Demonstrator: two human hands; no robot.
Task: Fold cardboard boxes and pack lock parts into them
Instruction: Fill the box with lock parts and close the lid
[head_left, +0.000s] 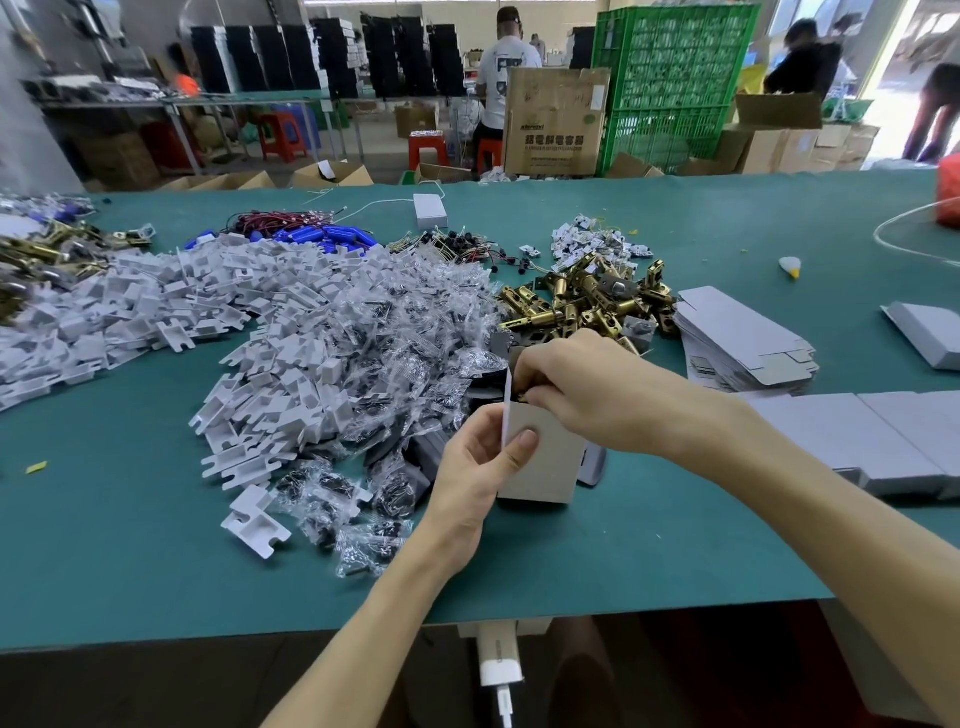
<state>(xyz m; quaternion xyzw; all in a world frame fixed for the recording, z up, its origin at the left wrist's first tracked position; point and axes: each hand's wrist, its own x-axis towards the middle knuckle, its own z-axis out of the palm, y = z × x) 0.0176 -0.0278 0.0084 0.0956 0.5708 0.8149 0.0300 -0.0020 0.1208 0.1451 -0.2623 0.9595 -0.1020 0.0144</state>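
The small white cardboard box (545, 467) stands upright on the green table (156, 545), a little back from its near edge, with bare surface in front and to the near left. The left hand (478, 467) grips its side, thumb on the front face. The right hand (587, 395) curls over the open top, pinching a brass part (525, 398) that barely shows. Bagged screws (405, 338) and brass latches (587, 301) crowd close behind. Flat box blanks (743, 338) and finished boxes (883, 436) lie to the right.

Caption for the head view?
Left hand holds a white box upright; right hand feeds a brass part into its top.
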